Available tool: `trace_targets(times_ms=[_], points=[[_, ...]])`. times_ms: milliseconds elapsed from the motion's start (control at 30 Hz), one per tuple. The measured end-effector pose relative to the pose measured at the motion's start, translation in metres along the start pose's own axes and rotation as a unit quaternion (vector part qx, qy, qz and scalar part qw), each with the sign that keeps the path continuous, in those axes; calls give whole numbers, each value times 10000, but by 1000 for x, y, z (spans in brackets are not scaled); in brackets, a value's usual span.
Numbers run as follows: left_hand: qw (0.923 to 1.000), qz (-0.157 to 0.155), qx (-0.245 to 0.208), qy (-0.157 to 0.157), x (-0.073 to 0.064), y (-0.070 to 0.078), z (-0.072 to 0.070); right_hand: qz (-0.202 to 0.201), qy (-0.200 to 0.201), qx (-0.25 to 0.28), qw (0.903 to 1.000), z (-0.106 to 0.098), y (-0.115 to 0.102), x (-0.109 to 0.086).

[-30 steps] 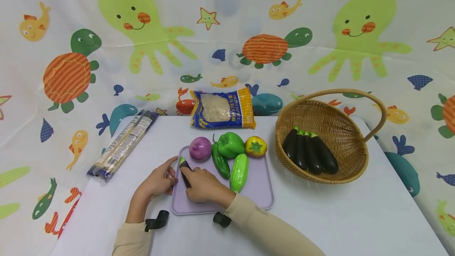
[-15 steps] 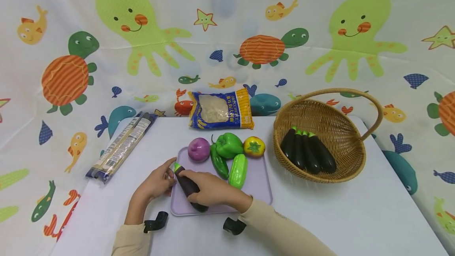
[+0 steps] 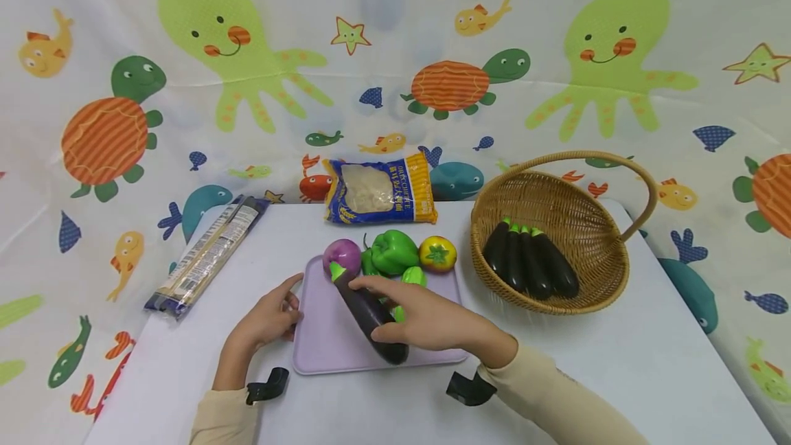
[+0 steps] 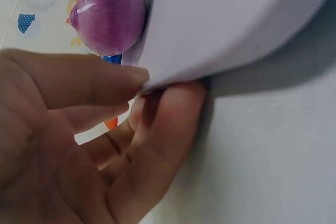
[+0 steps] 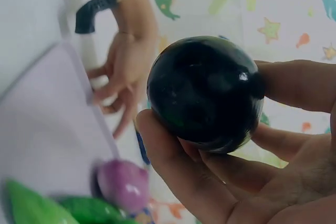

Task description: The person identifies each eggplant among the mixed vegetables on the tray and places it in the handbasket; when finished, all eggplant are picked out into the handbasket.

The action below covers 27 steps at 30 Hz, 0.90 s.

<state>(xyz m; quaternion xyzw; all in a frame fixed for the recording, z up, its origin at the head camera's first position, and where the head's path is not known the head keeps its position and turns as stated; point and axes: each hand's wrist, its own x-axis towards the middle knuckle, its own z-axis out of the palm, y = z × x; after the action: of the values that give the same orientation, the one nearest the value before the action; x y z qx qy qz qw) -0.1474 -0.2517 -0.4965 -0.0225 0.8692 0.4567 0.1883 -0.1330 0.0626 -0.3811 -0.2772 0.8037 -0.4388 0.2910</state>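
Observation:
In the head view, my right hand (image 3: 426,314) grips a dark purple eggplant (image 3: 364,304) with a green stem end, raised above the lilac tray (image 3: 321,356). Its rounded bottom end faces the right wrist camera, with fingers and thumb round it. My left hand (image 3: 268,318) rests against the tray's left rim, its index finger and thumb spread along the edge; the left wrist view shows the fingertips touching that rim. On the tray, a purple onion (image 3: 342,256) and green bell pepper (image 3: 394,253) lie behind the eggplant. It partly hides a green chili pepper (image 3: 369,265) and a light green cucumber-like vegetable (image 3: 413,276).
A wicker basket (image 3: 593,225) holding several eggplants (image 3: 525,263) stands at the right. The yellow-and-green vegetable (image 3: 438,254) lies at the tray's back right. Behind is a bag of pasta (image 3: 380,189). A long packet (image 3: 210,253) lies at the left on the white table (image 3: 556,376).
My right hand has lifted the eggplant from the tray's left side and carried it rightward above the tray. My left hand has stayed at the tray's left rim.

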Motion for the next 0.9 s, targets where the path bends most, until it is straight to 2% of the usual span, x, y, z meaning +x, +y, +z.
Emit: trace_targets(times_ms=[367, 600, 800, 900], points=[[10000, 0, -72, -39, -1, 2, 0, -13, 673, 201, 9975, -56, 18, -57], [9999, -1, -90, -61, 1, 0, 0, 475, 1407, -156, 9888, -93, 27, -108], [9999, 33, -103, -73, 1, 1, -1, 717, 1802, -229, 9807, -126, 38, -147], [9999, 48, -103, -85, 1, 1, -1, 907, 1939, -505, 9755, -144, 48, -160]])
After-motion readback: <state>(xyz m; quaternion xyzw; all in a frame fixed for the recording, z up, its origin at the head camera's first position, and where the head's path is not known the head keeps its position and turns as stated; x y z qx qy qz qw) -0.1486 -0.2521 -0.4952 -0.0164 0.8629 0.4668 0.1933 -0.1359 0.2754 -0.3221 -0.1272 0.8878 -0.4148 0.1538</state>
